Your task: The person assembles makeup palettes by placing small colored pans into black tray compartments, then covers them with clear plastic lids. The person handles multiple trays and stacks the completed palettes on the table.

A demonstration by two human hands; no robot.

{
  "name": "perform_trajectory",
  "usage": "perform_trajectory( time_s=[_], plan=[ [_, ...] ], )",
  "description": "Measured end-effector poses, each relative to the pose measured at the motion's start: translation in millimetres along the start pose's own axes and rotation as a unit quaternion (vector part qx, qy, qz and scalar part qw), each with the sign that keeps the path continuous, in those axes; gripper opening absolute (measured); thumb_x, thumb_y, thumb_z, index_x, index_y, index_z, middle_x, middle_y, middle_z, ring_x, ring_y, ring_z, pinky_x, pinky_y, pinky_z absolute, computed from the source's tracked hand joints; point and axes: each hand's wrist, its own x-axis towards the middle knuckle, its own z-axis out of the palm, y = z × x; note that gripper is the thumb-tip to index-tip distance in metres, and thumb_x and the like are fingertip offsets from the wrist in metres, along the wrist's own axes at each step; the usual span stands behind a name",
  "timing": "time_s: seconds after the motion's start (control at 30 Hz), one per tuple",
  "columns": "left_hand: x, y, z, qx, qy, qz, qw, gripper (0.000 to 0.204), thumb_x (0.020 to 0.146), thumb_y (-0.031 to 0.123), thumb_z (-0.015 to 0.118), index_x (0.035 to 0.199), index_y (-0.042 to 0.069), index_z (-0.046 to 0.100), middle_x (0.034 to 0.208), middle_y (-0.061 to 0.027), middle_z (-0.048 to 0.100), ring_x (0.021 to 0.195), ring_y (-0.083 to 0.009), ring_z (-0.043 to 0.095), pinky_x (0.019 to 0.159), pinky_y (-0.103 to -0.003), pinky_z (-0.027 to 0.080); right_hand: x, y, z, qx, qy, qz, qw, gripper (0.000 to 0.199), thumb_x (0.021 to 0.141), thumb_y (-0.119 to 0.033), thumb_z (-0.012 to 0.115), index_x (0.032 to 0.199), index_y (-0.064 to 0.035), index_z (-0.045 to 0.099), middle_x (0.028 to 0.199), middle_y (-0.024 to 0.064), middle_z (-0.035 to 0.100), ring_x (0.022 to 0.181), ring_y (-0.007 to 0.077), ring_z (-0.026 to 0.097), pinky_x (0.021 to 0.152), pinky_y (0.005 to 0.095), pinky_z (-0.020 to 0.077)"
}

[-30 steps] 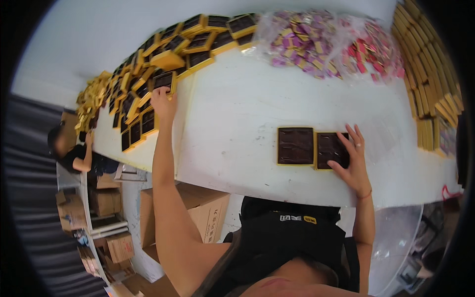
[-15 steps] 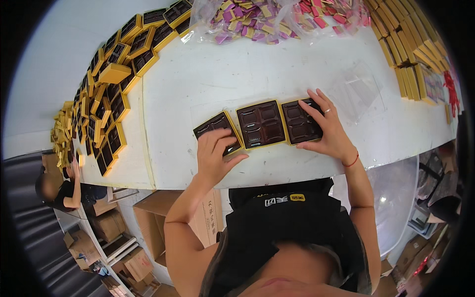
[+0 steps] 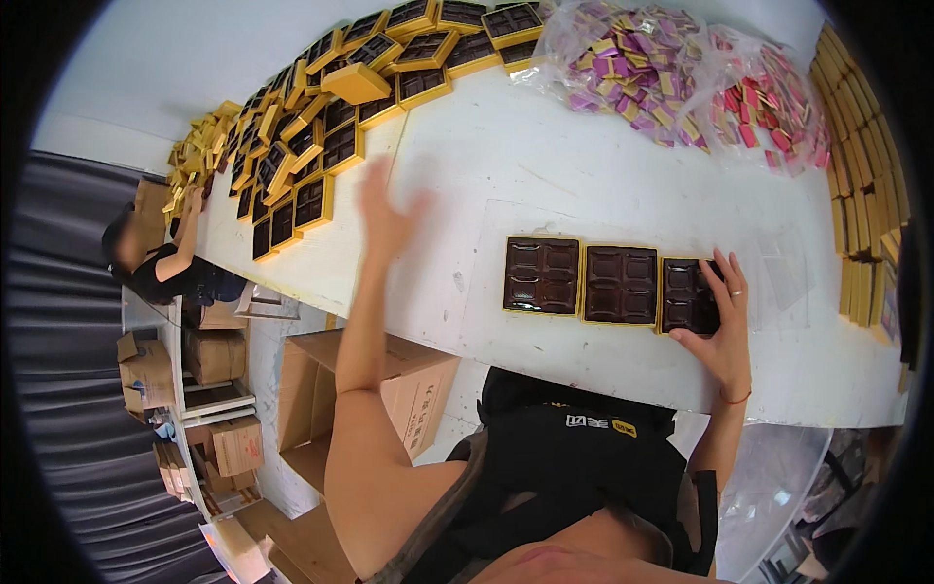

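Three shallow gold-edged boxes with dark brown divided trays lie in a row on the white table: a left box [image 3: 542, 275], a middle box [image 3: 621, 283] and a right box [image 3: 684, 295]. My right hand [image 3: 725, 321] spans the right box, thumb at its near edge and fingers over its far right part. Away to the left, my left hand [image 3: 389, 214] is raised over the table, blurred by motion. Its thumb stands apart from its fingers and nothing shows in it. A large pile of similar boxes [image 3: 341, 146] lies beyond that hand.
Clear bags of purple-and-gold pieces [image 3: 632, 73] and red-pink pieces [image 3: 764, 112] lie at the back. Gold boxes stand stacked [image 3: 866, 214] at the right, near clear plastic sheets [image 3: 783, 277]. A co-worker [image 3: 161, 253] is at the far left. An open carton [image 3: 370, 389] stands below the table edge.
My left hand has let go of the left box and swung left toward the pile. That box now sits straight beside the middle one. The view has turned left; my right hand stays on the right box.
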Motion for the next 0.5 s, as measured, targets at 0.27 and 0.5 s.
perform_trajectory(
  time_s=[0.27,0.5],
  plan=[
    [-68,-75,-46,0.154,0.045,-0.054,0.986,0.046,0.084,0.018,0.072,0.125,0.004,0.059,0.117,-0.0185,0.059,0.113,-0.0383,0.051,0.100,-0.049,0.037,0,-1,-1,-0.007,-0.014,-0.009,1.000,0.087,0.063,-0.034,0.088,0.139,-0.0109,0.053,0.151,0.0122,0.039,0.142,0.0404,0.029,0.114,0.0498,0.0293],
    [-118,89,-37,-0.122,-0.143,0.018,0.982,0.067,0.068,0.011,0.083,0.131,0.010,0.060,0.127,-0.0135,0.054,0.120,-0.0321,0.045,0.104,-0.045,0.033,-2,4,-3,-0.024,-0.020,-0.016,0.999,0.087,0.065,-0.043,0.087,0.139,-0.0138,0.053,0.152,0.0105,0.038,0.143,0.0388,0.026,0.115,0.0496,0.0278]
  ],
)
